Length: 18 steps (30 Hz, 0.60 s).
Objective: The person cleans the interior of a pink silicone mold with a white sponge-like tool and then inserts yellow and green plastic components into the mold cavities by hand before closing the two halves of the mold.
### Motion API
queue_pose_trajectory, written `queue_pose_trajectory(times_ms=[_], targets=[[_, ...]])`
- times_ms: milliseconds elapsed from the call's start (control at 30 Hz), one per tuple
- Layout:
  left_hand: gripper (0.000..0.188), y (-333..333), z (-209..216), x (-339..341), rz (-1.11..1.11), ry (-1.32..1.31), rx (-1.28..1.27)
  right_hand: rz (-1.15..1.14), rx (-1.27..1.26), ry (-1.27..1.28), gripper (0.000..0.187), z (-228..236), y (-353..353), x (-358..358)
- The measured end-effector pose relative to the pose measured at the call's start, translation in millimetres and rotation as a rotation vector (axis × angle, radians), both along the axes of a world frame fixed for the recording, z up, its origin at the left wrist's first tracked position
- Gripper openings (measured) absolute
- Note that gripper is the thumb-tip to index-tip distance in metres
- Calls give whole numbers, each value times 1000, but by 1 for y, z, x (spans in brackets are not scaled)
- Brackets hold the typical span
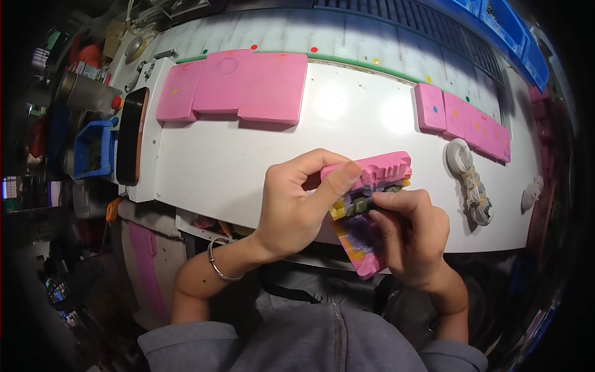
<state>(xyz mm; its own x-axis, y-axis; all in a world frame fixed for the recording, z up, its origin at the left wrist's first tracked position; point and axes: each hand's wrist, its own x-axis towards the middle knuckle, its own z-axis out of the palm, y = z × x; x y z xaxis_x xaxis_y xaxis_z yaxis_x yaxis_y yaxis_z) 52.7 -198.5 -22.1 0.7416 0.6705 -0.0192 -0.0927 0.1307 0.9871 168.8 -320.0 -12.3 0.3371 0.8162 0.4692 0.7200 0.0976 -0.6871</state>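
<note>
The left hand [292, 201] grips a pink mould [385, 162] by its upper left part, thumb pressed on the near face, while the right hand [414, 232] keeps thumb and forefinger in a narrow pinch at the end of a small dark green piece [359, 205] that lies against the mould's inner side. The mould is held up over the near edge of the white table [248, 170], in front of the person's body; its upper part has a ridged edge, and its lower part, stained purple and yellow, slants down beside the right hand (whether this is one body spread apart or two separate parts, I cannot tell). A metal bracelet [214, 259] circles the left wrist, and the sleeves are grey. At the back left of the table lie large pink blocks [273, 87] side by side; at the back right is a slanting row of smaller pink blocks [454, 116], some with coloured dots. Near the right hand, but apart from it, rests a white bundle [460, 158] bound round its middle. Behind the blocks runs a pale slatted panel [248, 31] with a green edge [353, 69]. To the left, a dark phone-like slab [132, 136] stands near a blue bin [83, 152]; blue trays [511, 31] sit at the upper right.
</note>
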Motion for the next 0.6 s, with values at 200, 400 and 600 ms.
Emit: queue_pose_trajectory(times_ms=[200, 400, 600], targets=[[20, 7, -7, -2, 174, 38, -7, 157, -23, -44, 24, -1, -10, 3], [22, 28, -18, -8, 268, 188, 177, 180, 384, 396, 34, 2, -18, 4], [31, 61, 9, -21, 460, -19, 199, 72, 74, 247, 17, 69, 6, 18]])
